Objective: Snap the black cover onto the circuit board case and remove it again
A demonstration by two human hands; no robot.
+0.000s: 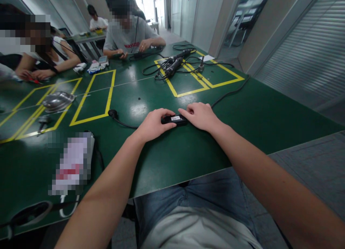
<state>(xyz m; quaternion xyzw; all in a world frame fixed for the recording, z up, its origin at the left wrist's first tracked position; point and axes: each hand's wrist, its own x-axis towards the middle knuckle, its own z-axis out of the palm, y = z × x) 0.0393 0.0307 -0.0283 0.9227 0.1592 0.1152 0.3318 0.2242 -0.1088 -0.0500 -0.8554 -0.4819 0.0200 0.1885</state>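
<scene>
A black power adapter (175,119) with a white label on top lies on the green tabletop in front of me. My left hand (154,125) grips its left end, thumb on the near side and fingers on the far side. Over the right end my right hand (200,116) is closed, its thumb reaching along the far edge; its other fingers are partly hidden. From the left end a black cord runs out to a plug (113,114). Another black cable (229,94) leads away beyond my right hand toward the table's right side.
Yellow tape rectangles (93,98) mark the table (172,152). Black power tools (174,65) with tangled cords lie at the back. To the left are a shiny metal part (58,101), a blurred white device (71,162) and a strap. Co-workers sit across the table, their hands on other items.
</scene>
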